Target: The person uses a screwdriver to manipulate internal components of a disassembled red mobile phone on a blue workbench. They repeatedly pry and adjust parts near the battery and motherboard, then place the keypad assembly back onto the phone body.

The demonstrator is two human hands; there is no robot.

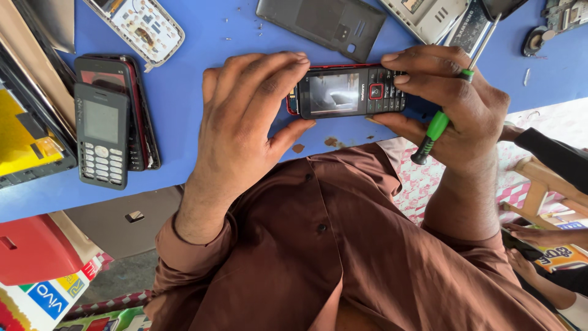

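A black keypad phone with red trim [349, 92] lies sideways over the blue table [184, 98], held between both hands. My left hand [245, 116] grips its screen end, fingers over the top edge and thumb under the lower edge. My right hand [453, 104] pinches the keypad end with fingertips above and thumb below. A screwdriver with a green and black handle [436, 125] is tucked in my right hand, its metal shaft pointing up past the fingers.
Several other phones [113, 122] lie stacked at the left. A dark back cover [321, 24], an opened white phone body [138, 27] and other phone parts sit at the top. Another person's hand [539, 236] is at the lower right.
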